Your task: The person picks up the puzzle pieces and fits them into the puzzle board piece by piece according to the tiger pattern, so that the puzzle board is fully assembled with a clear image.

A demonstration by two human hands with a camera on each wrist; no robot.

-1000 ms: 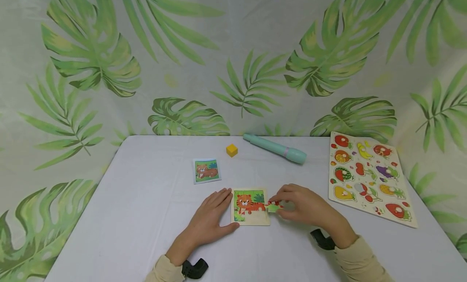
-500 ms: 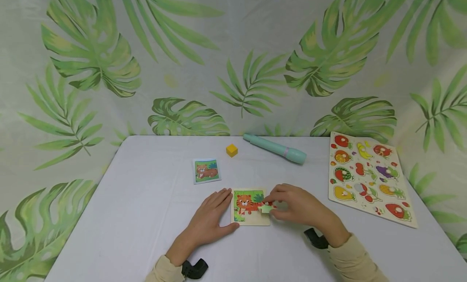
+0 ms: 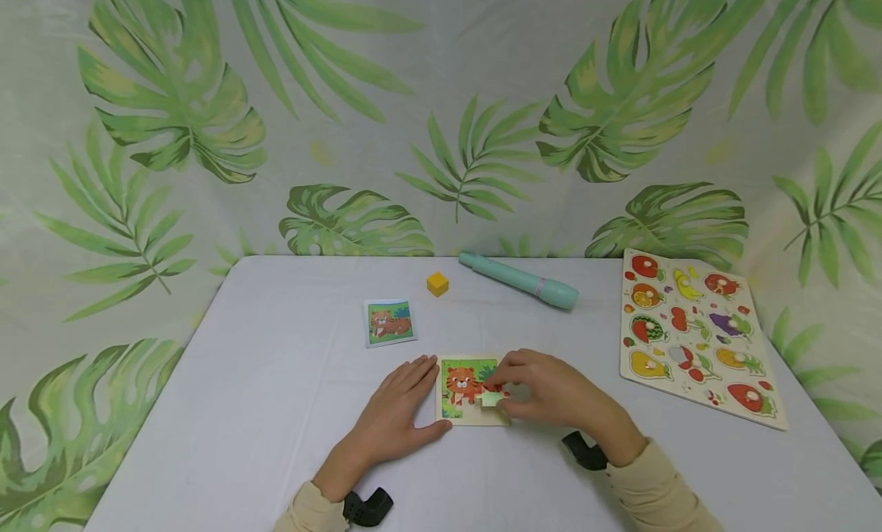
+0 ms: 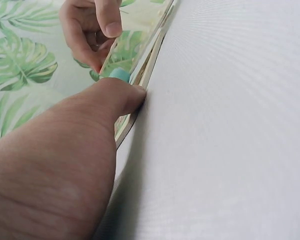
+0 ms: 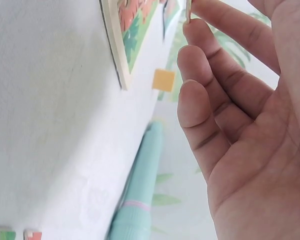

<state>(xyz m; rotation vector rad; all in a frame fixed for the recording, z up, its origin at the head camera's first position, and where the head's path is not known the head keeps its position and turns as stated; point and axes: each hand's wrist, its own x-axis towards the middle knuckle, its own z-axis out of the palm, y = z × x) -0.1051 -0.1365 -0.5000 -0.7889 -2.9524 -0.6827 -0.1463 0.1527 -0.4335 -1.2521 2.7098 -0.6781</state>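
A wooden tray puzzle with a tiger picture (image 3: 463, 379) lies flat in front of the person. The left hand (image 3: 389, 413) rests along its left side, fingers straight at the upper corner and thumb at the lower one. In the left wrist view the left thumb (image 4: 127, 97) touches the tray's edge. The right hand (image 3: 547, 386) pinches a green and red puzzle piece (image 3: 491, 399) between thumb and fingers, over the right half of the tray. Only a thin edge of the piece (image 5: 188, 11) shows in the right wrist view.
Behind the tray lie a tiger picture card (image 3: 390, 323), a yellow cube (image 3: 437, 284) and a mint-green tube-shaped object (image 3: 520, 279). A fruit peg puzzle board (image 3: 696, 337) lies at the right. Two small printed pieces (image 5: 5, 234) show at the right wrist view's lower left.
The right hand has moved left with the puzzle piece, from beside the tray's right edge to over its right half. The left hand has stayed in place.
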